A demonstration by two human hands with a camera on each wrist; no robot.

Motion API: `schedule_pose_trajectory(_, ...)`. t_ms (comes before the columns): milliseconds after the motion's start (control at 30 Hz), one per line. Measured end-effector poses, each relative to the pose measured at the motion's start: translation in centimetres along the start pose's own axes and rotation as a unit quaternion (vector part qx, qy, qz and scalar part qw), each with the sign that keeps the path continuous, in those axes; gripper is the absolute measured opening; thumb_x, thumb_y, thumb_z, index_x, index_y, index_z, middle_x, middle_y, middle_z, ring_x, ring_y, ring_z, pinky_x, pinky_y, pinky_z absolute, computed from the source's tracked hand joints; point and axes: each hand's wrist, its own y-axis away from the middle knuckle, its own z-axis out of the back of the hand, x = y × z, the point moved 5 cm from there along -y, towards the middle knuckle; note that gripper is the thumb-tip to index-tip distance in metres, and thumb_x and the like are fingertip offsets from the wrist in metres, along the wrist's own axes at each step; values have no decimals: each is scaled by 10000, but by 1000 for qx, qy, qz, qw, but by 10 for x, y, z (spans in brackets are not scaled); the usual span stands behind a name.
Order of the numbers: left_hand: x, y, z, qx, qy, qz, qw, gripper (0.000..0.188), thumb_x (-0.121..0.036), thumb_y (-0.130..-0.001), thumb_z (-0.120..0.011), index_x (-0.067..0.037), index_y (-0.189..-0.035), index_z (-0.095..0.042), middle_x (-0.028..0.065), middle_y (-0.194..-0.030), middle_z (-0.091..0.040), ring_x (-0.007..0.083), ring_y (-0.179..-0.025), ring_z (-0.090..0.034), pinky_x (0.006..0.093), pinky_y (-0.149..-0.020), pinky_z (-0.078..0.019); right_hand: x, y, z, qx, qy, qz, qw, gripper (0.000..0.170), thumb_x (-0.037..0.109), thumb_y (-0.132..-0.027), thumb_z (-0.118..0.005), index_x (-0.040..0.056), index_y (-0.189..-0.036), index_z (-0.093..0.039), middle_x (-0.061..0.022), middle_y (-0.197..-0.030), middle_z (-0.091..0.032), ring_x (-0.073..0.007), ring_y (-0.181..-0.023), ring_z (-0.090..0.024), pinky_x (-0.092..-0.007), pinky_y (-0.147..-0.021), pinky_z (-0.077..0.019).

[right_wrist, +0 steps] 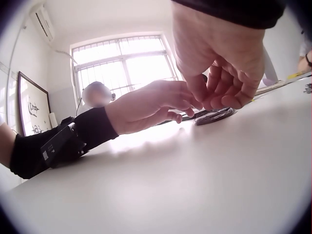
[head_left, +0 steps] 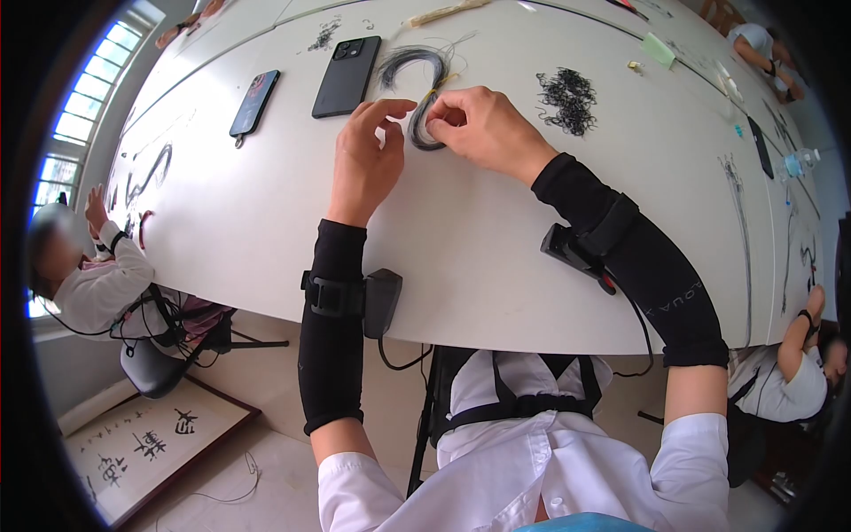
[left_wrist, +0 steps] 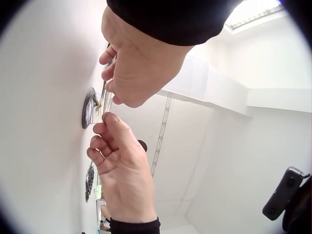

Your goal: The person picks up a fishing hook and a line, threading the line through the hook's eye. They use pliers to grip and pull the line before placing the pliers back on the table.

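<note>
A coiled bundle of dark, thin strands, bound with a yellow tie, lies on the white table. Over its right side, the right hand has thumb and index fingertips pinched together; a faint strand shows at these tips in the left wrist view, where the bundle lies behind. The left hand hovers at the bundle's left side, fingers loosely bent, with a gap between thumb and index finger. In the right wrist view the left hand's fingertips are close to the right hand.
Left of the bundle lie a large dark phone and a smaller phone. A pile of short black pieces is to the right. Long strands lie farther right. Other people sit around the table.
</note>
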Motion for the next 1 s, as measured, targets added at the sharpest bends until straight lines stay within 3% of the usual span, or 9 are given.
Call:
schedule_pose_trajectory(67, 3, -3, 1, 17, -13, 8, 1000, 261, -11, -954, -568, -84, -1135, -742, 49, -1052, -716, 154, -856, -634, 275, -725, -483, 0, 0, 1, 2, -3, -10, 1000, 213, 191, -871, -679, 5, -960, -733, -122, -839, -751, -247, -759, -722, -336, -773, -575)
schedule_pose_trajectory(267, 0, -25, -15, 54, -116, -164, 978, 276, 16, -953, -539, -45, -1145, -728, 98, -1212, -714, 293, -1076, -643, 363, -910, -515, -2, 2, -3, -2, -5, -1, 1000, 196, 184, -876, -671, 1, -929, -719, -132, -830, -745, -264, -752, -720, -351, -768, -572)
schedule_pose_trajectory(300, 7, -27, -21, 77, -104, -118, 984, 327, 19, -909, -530, -82, -1135, -743, 73, -1264, -703, 300, -1219, -598, 425, -1019, -444, 0, 4, -3, -2, 2, 2, 1000, 190, 180, -879, -667, 0, -919, -714, -137, -828, -742, -272, -750, -718, -356, -766, -570)
schedule_pose_trajectory(567, 16, -30, -26, 92, -145, -150, 974, 372, 60, -866, -537, -32, -1178, -718, 137, -1260, -708, 345, -1233, -610, 435, -1057, -481, 40, 48, 0, 30, 23, 132, 991, 129, 135, -925, -653, 7, -906, -661, -143, -816, -686, -309, -750, -678, -402, -731, -544)
schedule_pose_trajectory(667, 19, -31, -27, 93, -136, -146, 975, 383, 58, -855, -525, -39, -1165, -726, 119, -1263, -710, 326, -1236, -605, 434, -1055, -465, 70, 83, 14, 81, -30, 140, 986, 121, 124, -919, -646, 4, -902, -636, -138, -864, -664, -287, -759, -646, -387, -742, -536)
schedule_pose_trajectory(767, 20, -31, -27, 87, -137, -144, 976, 386, 52, -861, -511, -49, -1161, -733, 91, -1266, -712, 302, -1233, -600, 432, -1038, -454, 95, 117, 51, 87, -86, 167, 978, 73, 76, -920, -592, 3, -915, -587, -84, -892, -611, -170, -838, -588, -312, -784, -493)
schedule_pose_trajectory(867, 12, -28, -27, 86, -150, -144, 974, 405, 86, -854, -501, -24, -1175, -722, 132, -1262, -710, 349, -1225, -615, 428, -1050, -485, 97, 134, 108, 18, -163, 38, 986, 127, 162, -937, -482, 46, -955, -530, -80, -932, -589, -131, -960, -539, -318, -911, -445)
schedule_pose_trajectory(900, 10, -28, -27, 88, -153, -140, 974, 402, 86, -859, -499, -22, -1176, -722, 128, -1264, -710, 347, -1226, -615, 426, -1047, -485, 86, 134, 128, -50, -162, 61, 984, 159, 195, -965, -451, 55, -965, -526, -61, -919, -591, -131, -909, -536, -306, -903, -441)
schedule_pose_trajectory(1000, 12, -30, -27, 83, -154, -132, 976, 397, 58, -889, -506, -57, -1201, -723, 132, -1305, -691, 342, -1232, -616, 410, -1029, -492, 52, 129, 198, -158, -201, 20, 967, 246, 275, -1050, -488, 44, -1025, -567, 40, -784, -475, -67, -704, -463, -243, -702, -416)
